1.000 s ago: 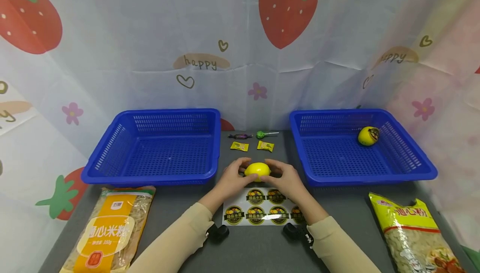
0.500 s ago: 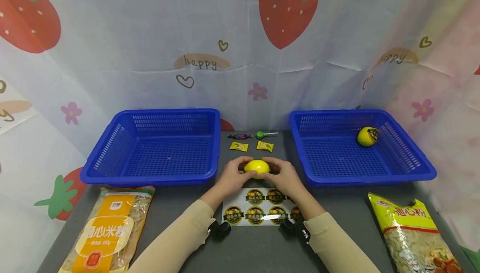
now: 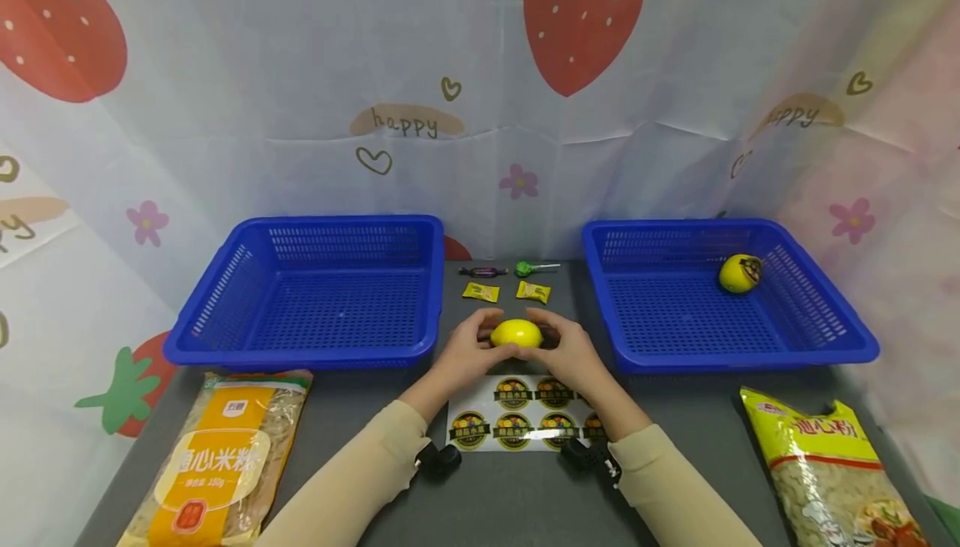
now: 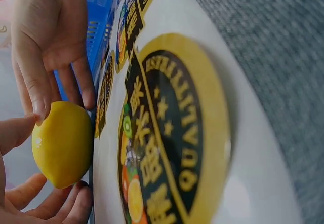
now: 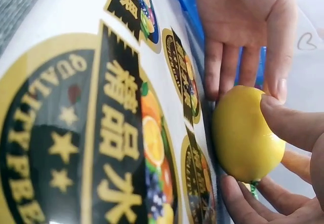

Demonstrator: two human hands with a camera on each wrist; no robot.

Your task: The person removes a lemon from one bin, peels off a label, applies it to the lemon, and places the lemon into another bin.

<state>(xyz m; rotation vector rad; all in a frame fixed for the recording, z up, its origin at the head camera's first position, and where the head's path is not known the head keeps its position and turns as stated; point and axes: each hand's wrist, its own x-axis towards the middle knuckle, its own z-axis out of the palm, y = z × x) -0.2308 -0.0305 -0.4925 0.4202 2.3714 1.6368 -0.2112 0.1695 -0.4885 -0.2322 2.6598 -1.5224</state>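
Lemon point(image 3: 517, 333) at frame centre, long axis left-right, tips toward each hand. My L hand point(image 3: 467, 352) & R hand point(image 3: 567, 350) pinch its ends w/ curled fingertips.

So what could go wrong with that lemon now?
1. The lemon is round and smooth, held only by fingertips of the left hand and right hand, so it might slip and roll.
2. It could drop onto the sticker sheet below.

Smooth glossy lemon point(image 3: 516, 333), plastic baskets point(image 3: 315, 355)
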